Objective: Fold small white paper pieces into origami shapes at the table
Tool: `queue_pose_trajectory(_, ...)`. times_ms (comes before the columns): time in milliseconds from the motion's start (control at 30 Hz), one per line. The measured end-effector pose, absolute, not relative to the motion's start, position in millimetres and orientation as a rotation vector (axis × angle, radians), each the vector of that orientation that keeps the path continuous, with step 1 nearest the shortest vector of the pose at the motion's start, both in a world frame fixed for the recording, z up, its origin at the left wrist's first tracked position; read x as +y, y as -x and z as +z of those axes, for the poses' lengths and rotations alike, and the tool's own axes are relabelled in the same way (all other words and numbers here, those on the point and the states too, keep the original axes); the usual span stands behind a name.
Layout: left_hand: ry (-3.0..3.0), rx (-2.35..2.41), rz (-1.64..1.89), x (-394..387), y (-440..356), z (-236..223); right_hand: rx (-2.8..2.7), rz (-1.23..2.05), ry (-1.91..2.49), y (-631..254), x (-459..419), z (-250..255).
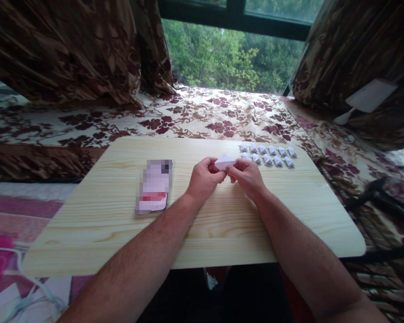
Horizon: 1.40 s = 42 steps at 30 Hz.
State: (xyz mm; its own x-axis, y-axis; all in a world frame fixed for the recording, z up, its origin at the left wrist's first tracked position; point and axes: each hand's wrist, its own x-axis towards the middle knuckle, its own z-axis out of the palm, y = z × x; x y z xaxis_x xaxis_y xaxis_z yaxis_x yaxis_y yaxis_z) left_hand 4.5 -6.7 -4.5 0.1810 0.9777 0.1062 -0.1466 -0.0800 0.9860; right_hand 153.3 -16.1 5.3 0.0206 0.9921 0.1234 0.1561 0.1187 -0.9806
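Between my two hands, just above the wooden table (218, 224), is a small folded white paper (224, 161) with a pointed top. My left hand (204, 177) pinches its left side between thumb and fingers. On the other side, my right hand (245, 175) has its thumb and fingers closed on the lower right edge. Two rows of small folded white paper pieces (267, 159) lie beyond my right hand, near the table's far right corner. The fingertips partly cover the paper's lower edge.
A phone-like object (155, 186), blurred out, lies on the table left of my hands. Floral fabric (218, 116) covers the ledge behind the table, below a window. A white lamp (370, 96) stands at the right. White cables (23, 269) and papers lie at lower left.
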Motion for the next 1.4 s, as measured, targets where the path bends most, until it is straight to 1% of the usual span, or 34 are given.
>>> queue_pose_trajectory(167, -1.281, 0.949, 1.156, -7.2, -2.0, -0.8, -1.390, 1.004, 1.246, -153.5, -16.0, 6.8)
queue_pose_trajectory(367, -1.059, 0.966, 1.199, -1.3, 0.8, -1.0, -1.465, 1.081, 1.299, -153.5, -16.9, 6.2)
queue_pose_trajectory(600, -1.023, 0.948, 1.216, 3.1, 0.9, -6.7, -1.379, 1.146, 1.041, -160.2, -13.5, 3.9)
queue_pose_trajectory(800, -1.091, 0.976, 1.114, 2.0, 3.1, -6.0, -1.569, 1.107, 0.909, -170.3, -14.2, 10.2)
queue_pose_trajectory(1100, -1.197, 0.989, 1.054, 2.2, 4.5, -10.1, -1.647, 1.176, 0.925, -179.5, -12.9, 11.9)
queue_pose_trajectory(1400, -1.152, 0.984, 1.162, -0.3, 1.8, -2.6, -1.495, 1.266, 0.984, -175.4, -16.3, 19.4)
